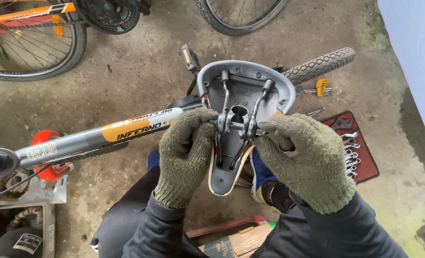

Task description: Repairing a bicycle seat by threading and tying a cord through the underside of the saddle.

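An upturned grey bicycle saddle [250, 79] is held in front of me, its metal rails and clamp [237, 125] facing up. My left hand [186, 150], in an olive knit glove, pinches the left end of the clamp. In a matching glove, my right hand [303, 155] grips the clamp's right end and the saddle's side. Below the saddle lies a grey and orange bicycle frame tube [102, 136], running left across the concrete floor.
A red tool roll [365, 160] with several spanners lies on the floor at right, a yellow hex key set [321, 87] beyond it. Bicycle wheels stand at the top left [35, 52] and top middle [236, 16]. Boxes of parts [16, 210] sit at bottom left.
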